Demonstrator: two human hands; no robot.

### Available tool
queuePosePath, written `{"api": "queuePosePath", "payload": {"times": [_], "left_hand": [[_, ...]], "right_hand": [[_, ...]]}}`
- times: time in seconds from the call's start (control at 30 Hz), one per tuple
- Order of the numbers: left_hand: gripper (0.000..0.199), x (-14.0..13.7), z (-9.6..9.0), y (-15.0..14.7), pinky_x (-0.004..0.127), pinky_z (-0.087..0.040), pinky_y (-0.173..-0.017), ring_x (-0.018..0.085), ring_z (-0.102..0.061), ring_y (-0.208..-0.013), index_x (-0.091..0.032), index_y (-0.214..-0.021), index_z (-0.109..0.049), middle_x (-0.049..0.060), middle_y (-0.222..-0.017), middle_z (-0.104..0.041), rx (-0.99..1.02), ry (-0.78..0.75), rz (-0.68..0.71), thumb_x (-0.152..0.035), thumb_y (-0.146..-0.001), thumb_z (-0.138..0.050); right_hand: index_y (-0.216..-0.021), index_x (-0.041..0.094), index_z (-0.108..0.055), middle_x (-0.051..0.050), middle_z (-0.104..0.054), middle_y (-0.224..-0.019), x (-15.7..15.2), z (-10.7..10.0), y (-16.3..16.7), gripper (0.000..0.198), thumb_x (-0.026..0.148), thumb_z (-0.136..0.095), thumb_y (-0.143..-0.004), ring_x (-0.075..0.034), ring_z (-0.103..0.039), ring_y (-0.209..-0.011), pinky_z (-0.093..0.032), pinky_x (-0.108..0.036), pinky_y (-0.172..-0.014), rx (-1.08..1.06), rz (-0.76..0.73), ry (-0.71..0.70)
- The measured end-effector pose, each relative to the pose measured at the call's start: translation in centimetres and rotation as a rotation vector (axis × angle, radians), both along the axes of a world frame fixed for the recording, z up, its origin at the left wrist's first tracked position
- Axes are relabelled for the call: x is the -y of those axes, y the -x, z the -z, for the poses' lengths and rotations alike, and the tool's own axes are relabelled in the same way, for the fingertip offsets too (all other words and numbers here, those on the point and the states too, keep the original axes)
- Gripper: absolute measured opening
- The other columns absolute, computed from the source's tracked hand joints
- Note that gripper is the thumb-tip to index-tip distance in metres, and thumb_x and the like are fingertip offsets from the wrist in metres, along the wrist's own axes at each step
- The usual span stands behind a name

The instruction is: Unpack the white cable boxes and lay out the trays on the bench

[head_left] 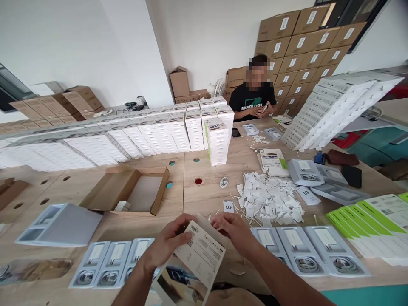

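My left hand [167, 244] and my right hand [236, 231] both grip a white product box [199, 255] with printed text and a barcode, held tilted just above the near edge of the wooden table [191, 178]. The left hand holds its left side, and the right hand's fingers sit at its top end. Grey trays with a coiled cable and a charger lie in rows on both sides, one row at the left [111, 263] and one at the right [306, 250]. A pile of small white paper slips [270, 202] lies just beyond my right hand.
Stacked white boxes form a long wall [127, 136] across the table, and another leaning stack [334, 106] is at the right. An open cardboard box [134, 189] lies left of centre. Flat green-and-white sleeves [369, 221] lie at right. A person [253, 102] sits opposite, in front of brown cartons [302, 42].
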State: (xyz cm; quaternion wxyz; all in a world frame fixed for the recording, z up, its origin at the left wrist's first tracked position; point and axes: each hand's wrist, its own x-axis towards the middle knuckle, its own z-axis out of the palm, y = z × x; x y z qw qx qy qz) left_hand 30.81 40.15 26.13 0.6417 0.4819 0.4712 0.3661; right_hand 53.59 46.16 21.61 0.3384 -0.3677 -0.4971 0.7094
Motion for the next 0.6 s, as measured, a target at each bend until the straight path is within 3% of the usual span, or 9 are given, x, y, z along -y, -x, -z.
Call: {"api": "queuePosePath", "payload": {"times": [0.07,0.2,0.27,0.43,0.6], "left_hand": [[0.038,0.1,-0.2,0.0,0.025,-0.04,-0.064,0.015,-0.052,-0.076,-0.023,-0.119,-0.053,0.001,-0.087,-0.057,-0.022,0.006,0.019,-0.038,-0.085,-0.063],[0.043,0.2,-0.4,-0.1,0.027,-0.042,-0.067,0.016,-0.054,-0.081,-0.026,-0.126,-0.045,0.002,-0.094,-0.058,-0.005,-0.018,0.037,-0.038,-0.087,-0.06],[0.048,0.2,-0.4,-0.1,0.028,-0.043,-0.067,0.017,-0.056,-0.081,-0.029,-0.13,-0.039,0.003,-0.1,-0.058,0.007,-0.013,0.042,-0.037,-0.087,-0.06],[0.054,0.0,-0.2,-0.2,0.028,-0.043,-0.071,0.017,-0.056,-0.085,-0.031,-0.137,-0.037,0.003,-0.1,-0.058,-0.022,-0.029,0.009,-0.035,-0.088,-0.059],[0.045,0.0,0.1,-0.1,0.027,-0.041,-0.07,0.016,-0.054,-0.084,-0.026,-0.128,-0.049,0.003,-0.096,-0.059,0.024,0.001,0.028,-0.033,-0.085,-0.063]], "right_hand": [[-0.081,0.02,-0.068,0.0,-0.067,-0.075,0.2,0.0,0.3,0.029,0.047,-0.075,-0.075,-0.014,-0.058,-0.066,-0.045,-0.027,-0.062,-0.074,-0.004,0.149],[-0.095,0.019,-0.072,-0.003,-0.071,-0.084,0.7,-0.7,1.2,0.035,0.046,-0.077,-0.073,-0.015,-0.061,-0.069,-0.045,-0.027,-0.063,-0.134,-0.119,0.264],[-0.092,0.018,-0.075,-0.004,-0.071,-0.083,0.8,-1.3,1.5,0.032,0.046,-0.076,-0.074,-0.017,-0.061,-0.07,-0.044,-0.028,-0.063,-0.072,-0.138,0.182],[-0.09,0.025,-0.079,-0.005,-0.068,-0.088,0.8,-2.4,1.6,0.023,0.043,-0.068,-0.081,-0.021,-0.062,-0.083,-0.047,-0.031,-0.071,0.131,-0.037,-0.212],[-0.097,0.028,-0.078,-0.005,-0.068,-0.094,0.9,-3.6,0.9,0.024,0.044,-0.062,-0.087,-0.021,-0.062,-0.09,-0.049,-0.031,-0.075,0.175,-0.125,-0.309]]}}
